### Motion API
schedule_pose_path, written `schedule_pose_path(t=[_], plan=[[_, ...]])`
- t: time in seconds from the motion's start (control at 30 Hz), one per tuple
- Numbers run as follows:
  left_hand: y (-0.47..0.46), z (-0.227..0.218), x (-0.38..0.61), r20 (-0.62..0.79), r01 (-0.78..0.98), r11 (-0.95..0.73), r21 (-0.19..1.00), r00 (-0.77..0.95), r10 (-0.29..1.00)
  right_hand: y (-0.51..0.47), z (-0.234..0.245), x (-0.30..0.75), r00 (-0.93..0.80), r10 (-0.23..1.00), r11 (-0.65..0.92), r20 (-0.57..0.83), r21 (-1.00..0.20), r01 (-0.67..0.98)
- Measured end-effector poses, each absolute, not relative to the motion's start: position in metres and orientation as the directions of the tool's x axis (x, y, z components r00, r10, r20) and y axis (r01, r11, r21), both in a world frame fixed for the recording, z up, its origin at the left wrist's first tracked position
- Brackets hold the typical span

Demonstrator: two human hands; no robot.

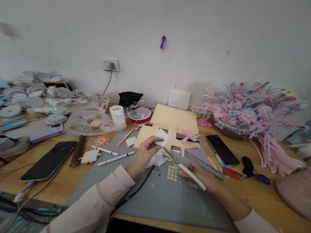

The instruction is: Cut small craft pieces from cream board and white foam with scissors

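My left hand (145, 152) pinches a small piece of white paper (162, 135) between thumb and fingers, above the grey cutting mat (162, 203). In my right hand (211, 181) is a pair of scissors with white handles (192, 176); the blades reach up and left to the paper's lower edge. Whether they touch it, I cannot tell. Below the blades lies a block of small cream-coloured pieces in rows (172, 173). White paper scraps (156, 160) rest under my left hand. Behind my hands lies cut yellow card (175, 118).
A steel ruler (204, 164) and a black phone (222, 149) are to the right, near keys (248, 170). Left are white pens (116, 158), another phone (49, 160) and white discs (34, 101). A bowl of pink beaded flowers (242, 112) stands back right.
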State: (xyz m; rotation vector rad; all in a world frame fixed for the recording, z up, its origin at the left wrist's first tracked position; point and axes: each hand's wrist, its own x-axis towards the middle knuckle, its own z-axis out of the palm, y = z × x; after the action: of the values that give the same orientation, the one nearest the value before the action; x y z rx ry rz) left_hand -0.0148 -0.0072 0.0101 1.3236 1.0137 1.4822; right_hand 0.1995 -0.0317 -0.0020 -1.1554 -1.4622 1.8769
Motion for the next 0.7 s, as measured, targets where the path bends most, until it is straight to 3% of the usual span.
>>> schedule_pose_path(t=[0.7], plan=[[-0.007, 0.0104, -0.0155, 0.279, -0.099, -0.281, 0.955, -0.035, 0.96, -0.0282, -0.0042, 0.2021, -0.581, 0.761, -0.23, -0.29, -0.957, 0.176]])
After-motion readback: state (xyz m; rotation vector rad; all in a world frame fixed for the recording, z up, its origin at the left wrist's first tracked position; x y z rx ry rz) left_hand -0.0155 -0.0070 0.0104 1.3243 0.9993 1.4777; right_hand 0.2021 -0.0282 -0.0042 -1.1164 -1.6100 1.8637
